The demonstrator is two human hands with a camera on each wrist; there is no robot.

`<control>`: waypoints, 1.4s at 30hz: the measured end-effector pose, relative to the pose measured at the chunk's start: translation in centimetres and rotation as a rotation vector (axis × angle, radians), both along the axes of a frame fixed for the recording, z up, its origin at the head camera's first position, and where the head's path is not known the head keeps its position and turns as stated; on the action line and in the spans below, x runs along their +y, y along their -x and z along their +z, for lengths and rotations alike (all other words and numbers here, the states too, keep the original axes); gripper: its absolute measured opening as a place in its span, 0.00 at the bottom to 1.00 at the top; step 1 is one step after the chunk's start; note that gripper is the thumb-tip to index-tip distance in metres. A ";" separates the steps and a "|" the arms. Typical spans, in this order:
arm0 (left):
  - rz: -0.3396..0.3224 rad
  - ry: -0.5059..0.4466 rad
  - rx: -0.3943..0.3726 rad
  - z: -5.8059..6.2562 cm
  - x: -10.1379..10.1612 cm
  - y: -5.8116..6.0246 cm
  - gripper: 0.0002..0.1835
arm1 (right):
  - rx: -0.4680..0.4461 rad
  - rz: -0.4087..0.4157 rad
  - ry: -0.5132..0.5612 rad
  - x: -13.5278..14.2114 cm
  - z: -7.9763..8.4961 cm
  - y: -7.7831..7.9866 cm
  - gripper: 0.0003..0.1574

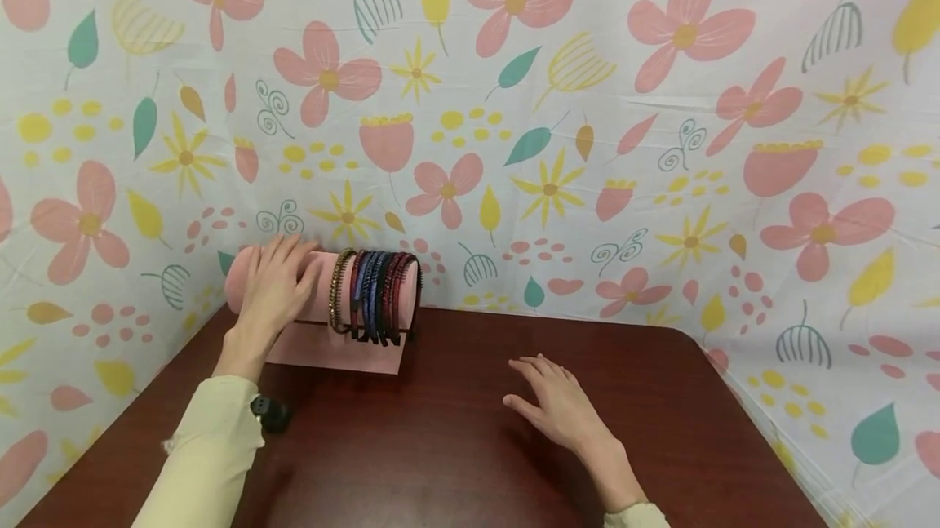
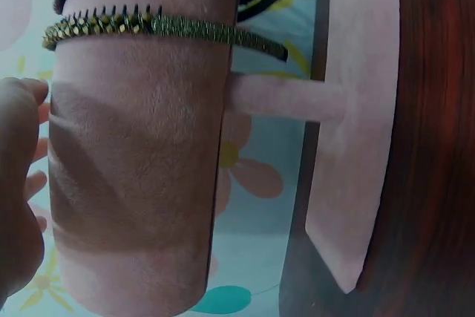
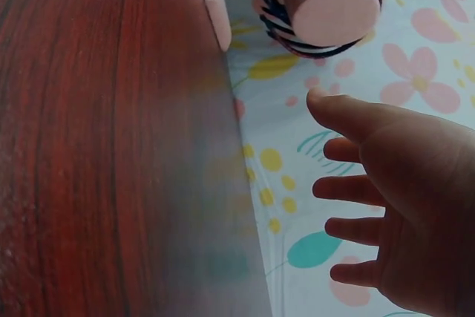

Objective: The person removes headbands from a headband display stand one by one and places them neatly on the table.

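A pink padded roll stand point(image 1: 317, 299) lies sideways at the back left, its cylinder held on a post above a flat base point(image 2: 356, 109). Toothed headbands point(image 1: 378, 295) in blue, black and red hang close together round its right part. Beside them a gold-beaded headband point(image 2: 111, 26) circles the roll. My left hand point(image 1: 279, 279) lies over the bare left part of the roll, fingers extended along its top; the left wrist view shows the fingertips right at its edge. Off to the right, my right hand point(image 1: 561, 410) hovers over the table with spread fingers and holds nothing.
The dark red-brown wooden table point(image 1: 441, 446) has a rounded back right corner. A floral cloth point(image 1: 587, 144) hangs right behind it and along both sides. A small black device point(image 1: 270, 414) sits at my left sleeve's cuff.
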State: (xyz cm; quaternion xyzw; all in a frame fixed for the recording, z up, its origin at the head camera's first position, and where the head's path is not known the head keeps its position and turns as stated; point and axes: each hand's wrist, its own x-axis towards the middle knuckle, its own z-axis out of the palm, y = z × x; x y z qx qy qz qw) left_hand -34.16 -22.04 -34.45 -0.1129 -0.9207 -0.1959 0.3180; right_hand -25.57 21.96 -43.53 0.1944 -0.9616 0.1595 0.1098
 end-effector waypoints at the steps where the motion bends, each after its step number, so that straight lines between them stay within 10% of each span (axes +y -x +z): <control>1: 0.001 0.011 -0.004 0.1 -0.1 0.3 0.22 | 0.001 -0.001 -0.001 0.0 0.0 0.0 0.36; 8: 0.026 0.051 -0.036 -0.2 -0.9 2.0 0.26 | -0.010 -0.005 0.020 -0.3 -1.0 -0.2 0.34; 16: 0.113 0.056 0.182 -2.2 -1.2 3.1 0.22 | -0.012 0.018 0.051 -1.0 -0.9 -0.4 0.32; 28: 0.135 0.006 0.267 -3.0 -0.1 3.3 0.21 | -0.043 0.066 0.171 -1.9 1.3 -1.0 0.30; 42: 0.133 -0.047 0.356 -2.6 -0.4 3.5 0.18 | 0.090 0.061 0.290 -5.0 4.2 2.2 0.25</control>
